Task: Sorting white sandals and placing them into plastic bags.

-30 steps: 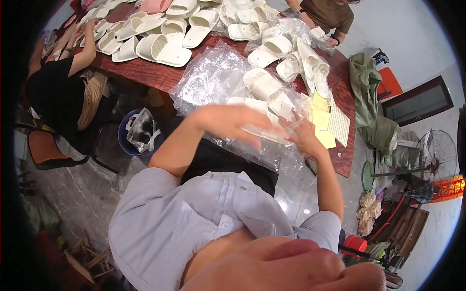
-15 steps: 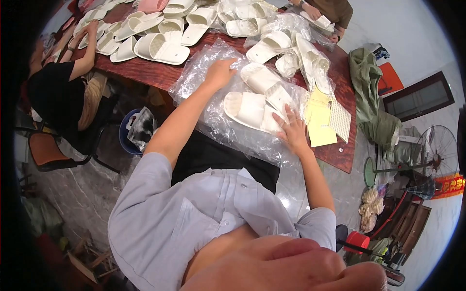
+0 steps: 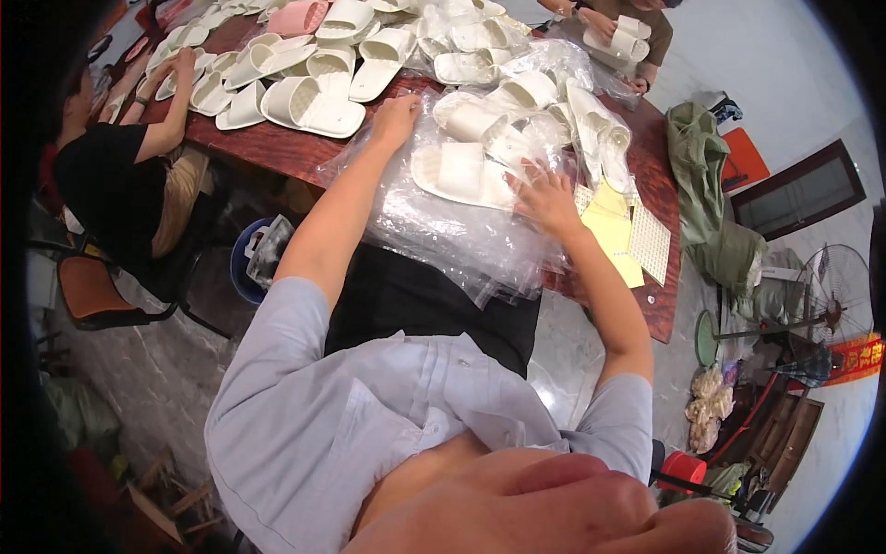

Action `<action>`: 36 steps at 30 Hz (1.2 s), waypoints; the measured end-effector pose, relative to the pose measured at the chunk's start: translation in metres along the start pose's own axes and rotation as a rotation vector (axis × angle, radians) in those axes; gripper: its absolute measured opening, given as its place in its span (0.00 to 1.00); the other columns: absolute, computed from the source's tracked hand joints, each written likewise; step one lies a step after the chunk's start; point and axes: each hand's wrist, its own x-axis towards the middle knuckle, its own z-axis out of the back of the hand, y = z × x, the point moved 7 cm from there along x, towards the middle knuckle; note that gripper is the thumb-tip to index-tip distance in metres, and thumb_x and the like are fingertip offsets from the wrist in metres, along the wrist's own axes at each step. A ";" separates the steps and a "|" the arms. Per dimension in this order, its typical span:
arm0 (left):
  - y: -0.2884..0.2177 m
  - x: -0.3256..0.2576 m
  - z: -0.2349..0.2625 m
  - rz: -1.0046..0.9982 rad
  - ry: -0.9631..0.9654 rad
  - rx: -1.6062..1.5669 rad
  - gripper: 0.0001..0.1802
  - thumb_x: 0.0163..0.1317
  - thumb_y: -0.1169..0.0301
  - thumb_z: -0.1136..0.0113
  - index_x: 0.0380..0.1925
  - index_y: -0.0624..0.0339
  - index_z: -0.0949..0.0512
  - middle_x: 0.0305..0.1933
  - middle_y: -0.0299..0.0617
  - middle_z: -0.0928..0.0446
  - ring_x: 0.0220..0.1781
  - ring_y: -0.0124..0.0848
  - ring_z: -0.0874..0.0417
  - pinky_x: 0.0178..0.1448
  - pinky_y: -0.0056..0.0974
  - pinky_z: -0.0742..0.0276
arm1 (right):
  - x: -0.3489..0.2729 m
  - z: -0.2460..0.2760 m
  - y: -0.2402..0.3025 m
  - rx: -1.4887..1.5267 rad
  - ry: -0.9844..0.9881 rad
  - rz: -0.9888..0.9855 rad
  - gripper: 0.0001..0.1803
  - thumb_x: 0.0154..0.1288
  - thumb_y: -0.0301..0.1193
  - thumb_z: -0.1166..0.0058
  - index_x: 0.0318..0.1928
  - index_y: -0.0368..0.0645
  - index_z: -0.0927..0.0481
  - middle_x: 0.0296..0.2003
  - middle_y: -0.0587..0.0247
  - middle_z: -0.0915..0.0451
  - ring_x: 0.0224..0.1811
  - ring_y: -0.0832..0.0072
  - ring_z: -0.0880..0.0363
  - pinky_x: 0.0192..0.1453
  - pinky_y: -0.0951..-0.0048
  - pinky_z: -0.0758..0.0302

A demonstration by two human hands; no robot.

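Observation:
A pair of white slippers lies at the near edge of the table on crinkled clear plastic bags (image 3: 443, 242). The nearer slipper (image 3: 460, 173) and the farther slipper (image 3: 472, 118) sit side by side, their toe ends pointing left. My right hand (image 3: 546, 198) rests with fingers spread on the heel end of the nearer slipper and the film around it. Beyond the slippers' left side, my left hand (image 3: 397, 123) is closed on the edge of a clear plastic bag. Glare on the film hides whether the slippers are inside a bag.
Many white slippers (image 3: 314, 109) and a pink slipper (image 3: 297, 17) cover the far side of the red-brown table (image 3: 249, 148). Yellow cards (image 3: 609, 231) lie right of my right hand. One co-worker (image 3: 111, 175) sits at left; another person's hand (image 3: 598, 26) holds slippers at far right.
My left hand has moved left and away, pulling at the film. The slipper pair and my right hand have shifted slightly left and away. The far-right person has lifted slippers upright.

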 end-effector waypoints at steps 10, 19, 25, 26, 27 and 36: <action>0.023 0.011 -0.008 0.023 -0.100 -0.164 0.17 0.58 0.62 0.35 0.48 0.46 0.17 0.40 0.49 0.15 0.44 0.48 0.15 0.50 0.48 0.20 | 0.014 0.030 0.003 0.925 0.299 -0.184 0.26 0.69 0.25 0.52 0.67 0.50 0.29 0.64 0.54 0.28 0.67 0.59 0.31 0.72 0.67 0.36; 0.013 0.005 -0.004 0.027 -0.090 -0.203 0.21 0.58 0.63 0.36 0.54 0.43 0.21 0.36 0.47 0.16 0.42 0.48 0.15 0.48 0.48 0.21 | -0.009 0.011 -0.005 1.839 0.755 -0.332 0.21 0.66 0.22 0.46 0.60 0.34 0.24 0.54 0.54 0.19 0.62 0.64 0.24 0.69 0.64 0.31; 0.015 -0.005 -0.004 0.072 -0.025 -0.179 0.20 0.60 0.64 0.38 0.54 0.45 0.23 0.40 0.49 0.16 0.45 0.50 0.16 0.50 0.51 0.23 | 0.041 0.000 0.000 0.970 0.305 -0.026 0.16 0.71 0.30 0.48 0.57 0.48 0.19 0.57 0.50 0.22 0.69 0.59 0.34 0.72 0.53 0.38; 0.012 -0.004 -0.002 0.057 -0.033 -0.183 0.20 0.60 0.64 0.38 0.54 0.45 0.23 0.40 0.49 0.16 0.45 0.50 0.16 0.50 0.51 0.23 | 0.048 -0.002 0.002 0.959 0.291 -0.027 0.16 0.71 0.30 0.48 0.57 0.48 0.19 0.57 0.50 0.22 0.69 0.59 0.34 0.72 0.53 0.38; 0.013 -0.004 0.000 0.062 -0.028 -0.183 0.20 0.60 0.64 0.39 0.54 0.45 0.23 0.40 0.49 0.16 0.45 0.50 0.16 0.50 0.51 0.23 | 0.057 -0.001 0.012 0.759 0.256 0.127 0.18 0.69 0.34 0.46 0.58 0.49 0.21 0.63 0.42 0.33 0.72 0.53 0.40 0.73 0.55 0.39; 0.002 -0.005 0.000 0.034 -0.032 -0.152 0.19 0.62 0.66 0.38 0.53 0.47 0.26 0.38 0.49 0.16 0.44 0.52 0.17 0.48 0.54 0.23 | 0.112 -0.025 0.040 0.482 0.245 0.072 0.16 0.57 0.30 0.46 0.47 0.40 0.20 0.44 0.40 0.26 0.55 0.43 0.35 0.60 0.47 0.39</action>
